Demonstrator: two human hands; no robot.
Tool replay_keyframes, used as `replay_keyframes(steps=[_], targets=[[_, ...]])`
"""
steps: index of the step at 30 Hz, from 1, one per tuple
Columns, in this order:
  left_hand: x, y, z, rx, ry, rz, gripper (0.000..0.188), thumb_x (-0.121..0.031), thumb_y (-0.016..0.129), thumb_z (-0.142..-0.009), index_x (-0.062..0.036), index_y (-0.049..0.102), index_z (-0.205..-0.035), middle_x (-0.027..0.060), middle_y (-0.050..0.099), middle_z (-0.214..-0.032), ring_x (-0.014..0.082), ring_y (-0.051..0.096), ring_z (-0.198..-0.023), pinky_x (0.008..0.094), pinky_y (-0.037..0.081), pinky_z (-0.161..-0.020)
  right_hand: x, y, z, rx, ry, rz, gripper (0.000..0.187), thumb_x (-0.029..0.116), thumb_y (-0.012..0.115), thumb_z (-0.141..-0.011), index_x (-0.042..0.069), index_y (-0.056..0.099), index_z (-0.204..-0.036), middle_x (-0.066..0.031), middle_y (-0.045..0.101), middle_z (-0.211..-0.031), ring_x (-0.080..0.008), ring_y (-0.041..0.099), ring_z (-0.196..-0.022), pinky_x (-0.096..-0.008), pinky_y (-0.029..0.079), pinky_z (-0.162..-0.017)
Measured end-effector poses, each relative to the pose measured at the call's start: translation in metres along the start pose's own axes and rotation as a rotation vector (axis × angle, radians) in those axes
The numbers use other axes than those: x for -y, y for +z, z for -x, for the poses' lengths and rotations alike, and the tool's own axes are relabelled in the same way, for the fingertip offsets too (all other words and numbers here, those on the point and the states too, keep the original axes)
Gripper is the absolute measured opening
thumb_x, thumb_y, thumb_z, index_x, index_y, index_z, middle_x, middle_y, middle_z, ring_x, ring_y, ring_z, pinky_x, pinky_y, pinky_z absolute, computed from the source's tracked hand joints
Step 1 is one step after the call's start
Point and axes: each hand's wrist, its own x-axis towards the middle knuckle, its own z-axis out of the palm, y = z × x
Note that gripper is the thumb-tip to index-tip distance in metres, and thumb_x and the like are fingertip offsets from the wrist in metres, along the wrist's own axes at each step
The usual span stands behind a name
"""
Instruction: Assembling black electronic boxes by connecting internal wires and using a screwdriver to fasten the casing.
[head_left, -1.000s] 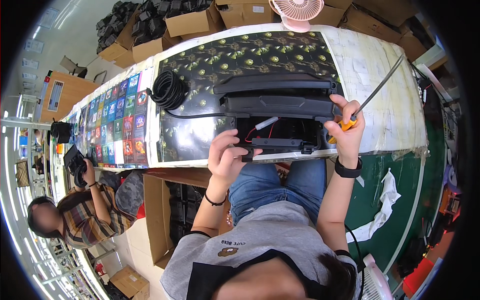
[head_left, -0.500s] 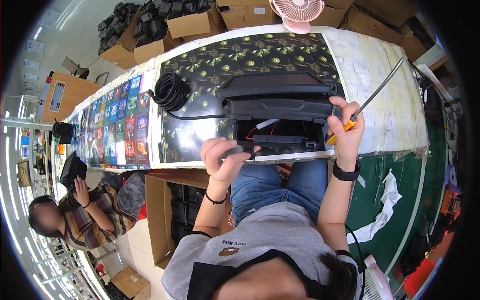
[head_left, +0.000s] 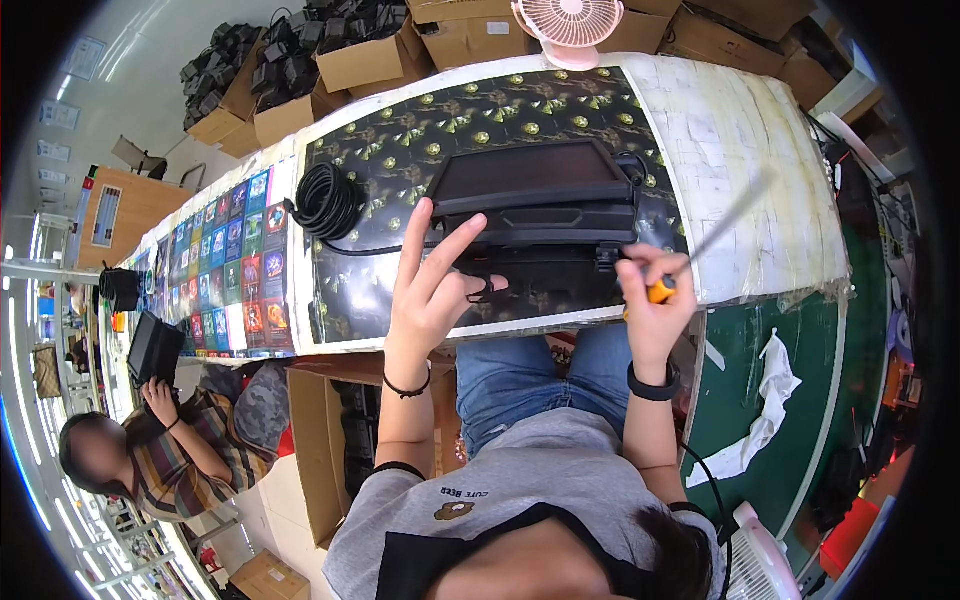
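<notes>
A black plastic case with a flat dark panel on its upper part lies before me on the table. Its front flap now covers the inside. My left hand is at the case's left end, index and middle fingers stretched over it, thumb pressing at the front-left latch. In my right hand is a screwdriver with an orange-yellow handle. Its shaft points up to the right, smeared by motion. My right fingertips are close by the front-right latch. A coiled black cable runs to the case.
A patterned dark mat and a sheet of colourful cards cover the table. A pink fan stands at the far edge. Cartons of black parts sit behind. At left, another person holds a black device.
The case's front flap has swung over the opening, hiding the red wires. My left fingers have spread onto the case. My right hand, with the screwdriver, has moved down and left.
</notes>
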Motion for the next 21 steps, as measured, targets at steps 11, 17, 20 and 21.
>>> replay_keyframes(steps=[11, 17, 20, 21], targets=[[0.001, 0.002, 0.0, -0.014, -0.026, 0.014, 0.043, -0.006, 0.088, -0.067, -0.0064, 0.045, -0.07, 0.0086, 0.07, -0.126, 0.0501, 0.045, -0.138, 0.0523, 0.051, -0.106, -0.003, -0.011, 0.011, 0.236, 0.098, -0.265, 0.045, -0.011, 0.084, -0.074, 0.01, 0.044, -0.08, -0.0126, 0.073, -0.092, -0.0181, 0.07, -0.091, -0.0294, 0.054, -0.078], [0.002, 0.003, 0.0, -0.021, -0.008, -0.018, 0.041, -0.007, 0.087, -0.067, -0.0071, 0.046, -0.07, 0.0024, 0.074, -0.117, 0.049, 0.048, -0.136, 0.0523, 0.053, -0.102, -0.003, 0.002, 0.026, -0.056, 0.235, -0.247, 0.044, -0.012, 0.081, -0.077, 0.01, 0.044, -0.082, -0.0141, 0.071, -0.102, -0.0155, 0.069, -0.089, -0.0228, 0.052, -0.072], [-0.001, 0.007, 0.001, -0.057, -0.028, -0.035, 0.04, -0.011, 0.089, -0.067, -0.0076, 0.049, -0.071, 0.0024, 0.076, -0.109, 0.0476, 0.051, -0.134, 0.0524, 0.052, -0.103, 0.002, 0.002, 0.024, -0.001, 0.159, -0.085, 0.043, -0.011, 0.081, -0.078, 0.01, 0.044, -0.083, -0.0156, 0.071, -0.108, -0.0163, 0.07, -0.093, -0.0203, 0.051, -0.068], [-0.002, 0.008, 0.001, -0.067, -0.04, -0.047, 0.04, -0.015, 0.09, -0.067, -0.008, 0.05, -0.072, 0.0028, 0.077, -0.105, 0.0473, 0.052, -0.133, 0.0527, 0.051, -0.104, 0.004, 0.002, 0.023, 0.014, 0.217, -0.136, 0.043, -0.01, 0.081, -0.078, 0.01, 0.044, -0.082, -0.016, 0.071, -0.109, -0.0171, 0.07, -0.094, -0.0199, 0.051, -0.067]])
